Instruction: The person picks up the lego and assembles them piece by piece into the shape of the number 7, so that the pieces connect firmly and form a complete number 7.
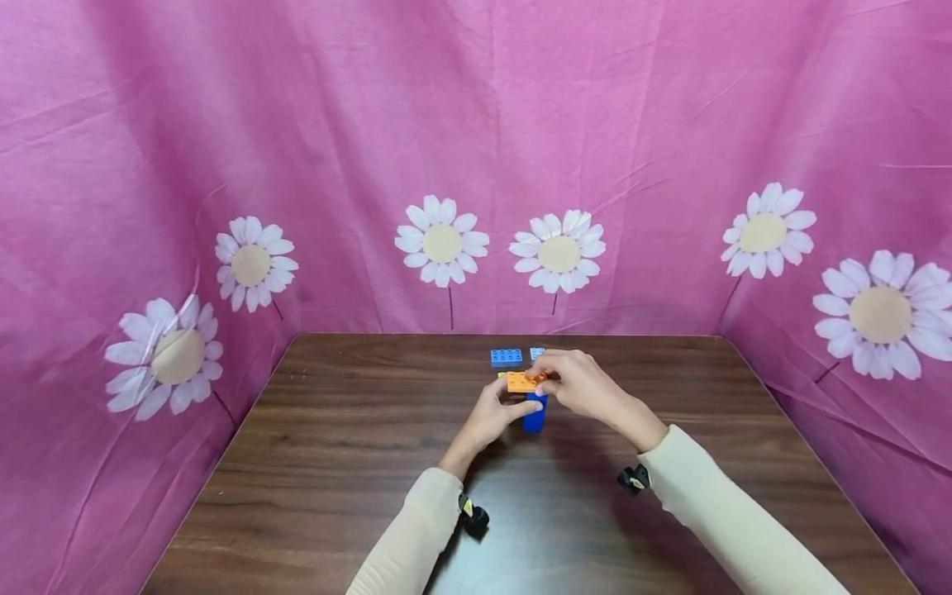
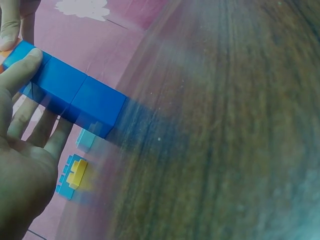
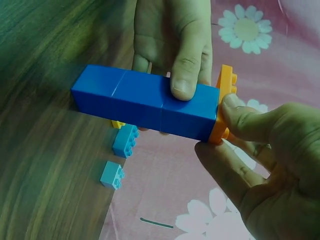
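A tower of three dark blue blocks (image 1: 534,415) (image 2: 84,90) (image 3: 142,102) stands upright on the wooden table. Across its top lies a flat orange brick (image 1: 521,382) (image 3: 223,100), overhanging to the left in the head view. The left hand (image 1: 491,416) (image 2: 25,155) (image 3: 175,45) grips the uppermost blue block, thumb on its near face and fingers behind. The right hand (image 1: 586,387) (image 3: 280,155) pinches the orange brick between thumb and fingers at the tower's top. Part of the orange brick is hidden by the right fingers.
Behind the tower on the table (image 1: 335,463) lie a medium blue brick (image 1: 506,357) (image 3: 125,141), a light blue brick (image 1: 535,353) (image 3: 112,175) and a small yellow brick (image 2: 77,173), partly hidden in the head view. A pink curtain with daisies hangs around the table's back and sides.
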